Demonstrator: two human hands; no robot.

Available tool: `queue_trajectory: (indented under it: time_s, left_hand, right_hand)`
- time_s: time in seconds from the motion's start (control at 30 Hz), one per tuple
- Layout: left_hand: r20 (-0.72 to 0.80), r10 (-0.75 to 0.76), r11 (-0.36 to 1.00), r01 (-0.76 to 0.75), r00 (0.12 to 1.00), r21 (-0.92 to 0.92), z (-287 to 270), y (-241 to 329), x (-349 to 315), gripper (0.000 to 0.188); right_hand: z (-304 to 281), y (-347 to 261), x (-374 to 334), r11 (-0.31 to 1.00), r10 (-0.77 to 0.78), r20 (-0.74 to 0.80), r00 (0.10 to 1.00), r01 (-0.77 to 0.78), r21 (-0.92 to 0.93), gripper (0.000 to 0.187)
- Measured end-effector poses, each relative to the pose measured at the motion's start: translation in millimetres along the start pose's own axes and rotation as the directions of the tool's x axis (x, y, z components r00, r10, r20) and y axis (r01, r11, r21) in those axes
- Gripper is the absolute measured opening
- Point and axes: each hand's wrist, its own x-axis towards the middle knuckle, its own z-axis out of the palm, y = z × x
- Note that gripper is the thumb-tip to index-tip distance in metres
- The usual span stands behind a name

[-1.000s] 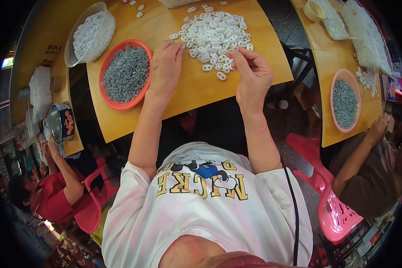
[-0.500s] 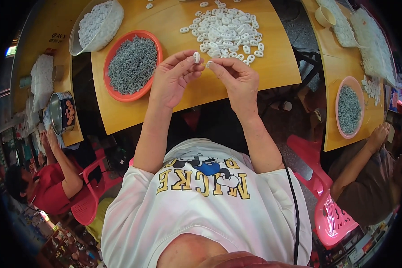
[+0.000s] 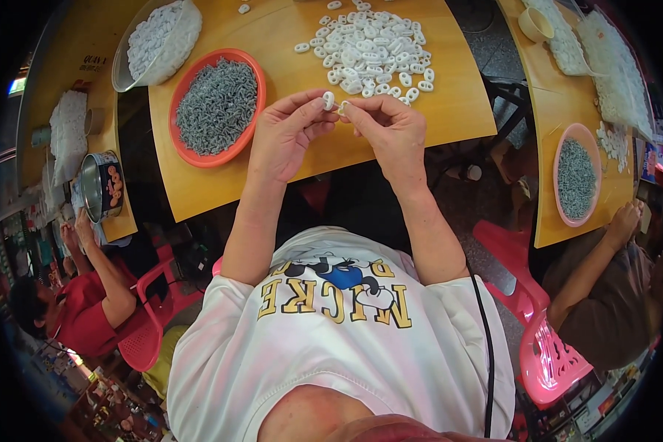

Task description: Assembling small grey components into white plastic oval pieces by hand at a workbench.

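Pinching a small white oval plastic ring (image 3: pixel 328 99) between thumb and forefinger, the left hand (image 3: pixel 286 136) meets the right hand (image 3: pixel 392 131), whose fingertips close on a second, mostly hidden white piece. Both hover above the yellow wooden table (image 3: pixel 449 110), near the pile of white rings (image 3: pixel 372 48) and beside the orange bowl of grey metal pieces (image 3: pixel 217 107).

Smooth wooden table (image 3: pixel 449 110) (glossy), white plastic pieces (image 3: pixel 372 48).
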Motion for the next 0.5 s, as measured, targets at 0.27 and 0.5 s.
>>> queue_trajectory:
  time_s: [0.27,0.5]
  left_hand:
    - [-0.008,0.014,1.000,-0.014,1.000,0.018,-0.8,-1.6,0.0,0.021]
    - [0.000,0.008,1.000,-0.008,1.000,0.001,-1.2,-1.4,-1.7,0.022]
  right_hand:
    - [0.3,0.6,0.4,0.999,0.007,-0.014,1.000,-0.007,-0.042,0.008]
    - [0.6,2.6,0.4,0.998,-0.014,-0.018,1.000,0.013,-0.058,0.008]
